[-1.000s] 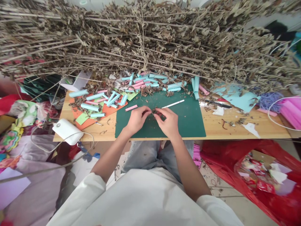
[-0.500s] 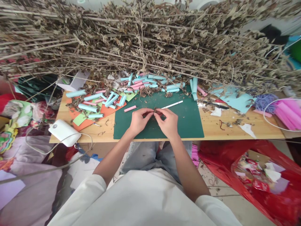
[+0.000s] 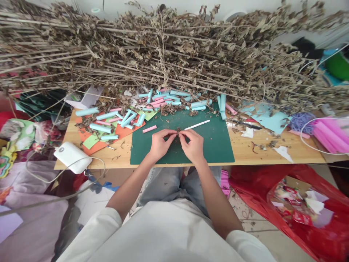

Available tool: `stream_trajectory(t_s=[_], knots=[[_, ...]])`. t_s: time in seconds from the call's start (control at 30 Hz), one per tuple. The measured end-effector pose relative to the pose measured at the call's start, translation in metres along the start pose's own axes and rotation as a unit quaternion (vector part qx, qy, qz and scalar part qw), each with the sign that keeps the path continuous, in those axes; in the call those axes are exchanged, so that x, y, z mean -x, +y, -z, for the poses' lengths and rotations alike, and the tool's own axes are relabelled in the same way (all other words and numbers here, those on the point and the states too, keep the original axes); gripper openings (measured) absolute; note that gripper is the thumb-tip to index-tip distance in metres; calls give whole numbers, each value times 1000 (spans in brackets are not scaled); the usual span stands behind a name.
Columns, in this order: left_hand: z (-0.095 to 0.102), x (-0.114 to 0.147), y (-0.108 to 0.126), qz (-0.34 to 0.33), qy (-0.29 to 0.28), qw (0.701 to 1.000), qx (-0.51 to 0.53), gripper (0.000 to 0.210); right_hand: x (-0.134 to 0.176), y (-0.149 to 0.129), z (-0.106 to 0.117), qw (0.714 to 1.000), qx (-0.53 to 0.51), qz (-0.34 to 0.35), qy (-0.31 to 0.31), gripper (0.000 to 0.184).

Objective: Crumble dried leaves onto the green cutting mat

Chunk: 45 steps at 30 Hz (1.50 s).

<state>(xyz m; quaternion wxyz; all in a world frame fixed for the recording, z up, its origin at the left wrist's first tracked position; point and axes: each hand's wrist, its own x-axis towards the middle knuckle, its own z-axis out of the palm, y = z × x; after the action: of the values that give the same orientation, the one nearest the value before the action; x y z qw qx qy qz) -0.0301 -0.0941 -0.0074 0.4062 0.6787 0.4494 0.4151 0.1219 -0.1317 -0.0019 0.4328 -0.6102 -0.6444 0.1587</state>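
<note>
Over the green cutting mat (image 3: 218,145), my left hand (image 3: 160,145) and my right hand (image 3: 193,145) meet fingertip to fingertip. Both pinch a small brown crumpled bit of dried leaf (image 3: 178,130) between thumb and fingers; its exact shape is too small to make out. A thin white stick (image 3: 197,124) lies on the mat just beyond my right fingers. To the left of it, a pink paper tube (image 3: 149,129) rests near my left hand. Several light-blue paper tubes (image 3: 100,128) and pink ones are heaped along the mat's far edge and to the left.
Bundled dried plant stems (image 3: 131,54) stretch across the back. On the wooden table (image 3: 242,154) are a white power bank (image 3: 73,157) with a cable, orange paper (image 3: 131,131), a black pen (image 3: 248,124), light-blue paper (image 3: 272,118) and purple yarn (image 3: 302,122). A red plastic bag (image 3: 251,182) holds scraps below right.
The view has shifted slightly. My hands stay together over the mat, with fingertips moved a little around the dried leaf bit, which shows more clearly now.
</note>
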Motion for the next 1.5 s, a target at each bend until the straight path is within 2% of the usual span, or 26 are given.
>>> stream_trajectory(t_s=[0.17,0.3,0.6,0.8,1.0,1.23,1.33,1.5], knots=[[-2,1,-6,54,12,997,55,19,0,7,1,999,20,-11,35,17],[-4,0,-10,92,26,991,89,21,2,10,0,1000,23,-12,-1,17],[-5,0,-11,79,7,992,97,20,-2,1,-1,1000,-8,0,-7,17],[-4,1,-11,95,14,991,93,21,-2,8,1,1000,3,-17,22,17],[-6,1,-14,105,4,988,117,24,0,5,1,999,-34,-13,-12,20],[-7,1,-15,89,-12,988,126,25,0,5,-4,1000,13,2,-11,18],[-7,1,-14,97,-6,989,115,23,1,6,-2,1000,25,1,8,17],[-7,0,-14,104,-8,984,143,25,2,6,-1,999,-19,-3,32,17]])
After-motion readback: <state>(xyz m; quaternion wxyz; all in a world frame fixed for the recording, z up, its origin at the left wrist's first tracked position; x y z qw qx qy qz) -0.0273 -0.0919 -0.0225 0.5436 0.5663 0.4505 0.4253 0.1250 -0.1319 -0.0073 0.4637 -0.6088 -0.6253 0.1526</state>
